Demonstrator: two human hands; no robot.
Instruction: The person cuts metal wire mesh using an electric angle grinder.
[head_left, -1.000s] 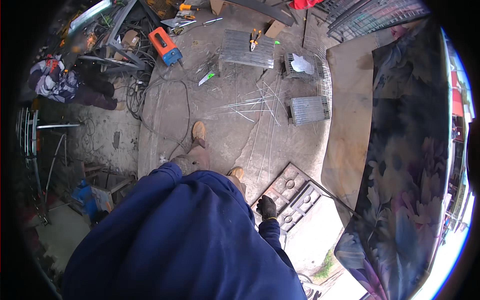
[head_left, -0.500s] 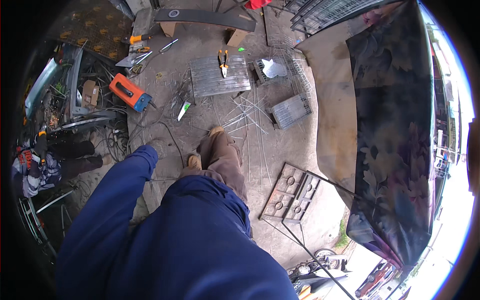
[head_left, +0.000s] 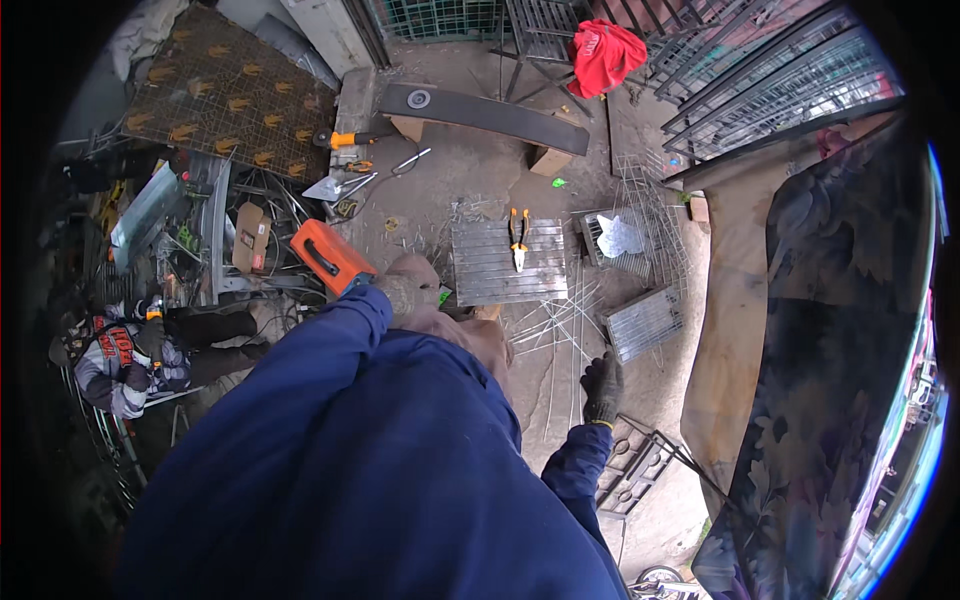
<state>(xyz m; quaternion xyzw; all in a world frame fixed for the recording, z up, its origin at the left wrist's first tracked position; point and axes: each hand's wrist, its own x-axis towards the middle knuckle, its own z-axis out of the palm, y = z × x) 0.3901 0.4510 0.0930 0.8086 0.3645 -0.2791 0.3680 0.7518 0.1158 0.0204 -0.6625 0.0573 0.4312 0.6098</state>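
I cannot tell how far either grip is closed or whether it holds anything — the gloved right hand [head_left: 602, 390] hangs near a small slatted stand [head_left: 643, 323], the gloved left hand [head_left: 402, 293] near an orange machine [head_left: 325, 258]. Ahead, orange-handled pliers [head_left: 519, 246] lie on a larger slatted stand [head_left: 485, 266]; beyond, a dark board [head_left: 490, 112] rests on blocks [head_left: 549, 160]

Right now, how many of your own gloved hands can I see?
2: the left gloved hand, over the brown trousers, and the right gloved hand, near a slatted metal stand. Neither is hidden.
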